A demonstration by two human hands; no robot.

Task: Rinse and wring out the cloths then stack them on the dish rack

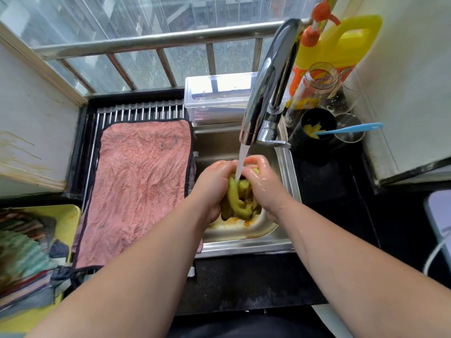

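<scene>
A bunched, wet green cloth (238, 200) hangs over the steel sink (285, 167), under the water running from the chrome tap (266, 81). My left hand (212, 185) grips its left side and my right hand (264, 184) grips its right side, fingers curled round the folds. A pink cloth (139, 184) lies spread flat on the dish rack (136, 111) left of the sink.
A yellow tray (70, 215) with several striped cloths sits at the far left. Behind the sink stands a clear plastic box (217, 98). A yellow detergent jug (341, 42), a glass jar (314, 89) and a black cup (317, 128) with a blue utensil crowd the right counter.
</scene>
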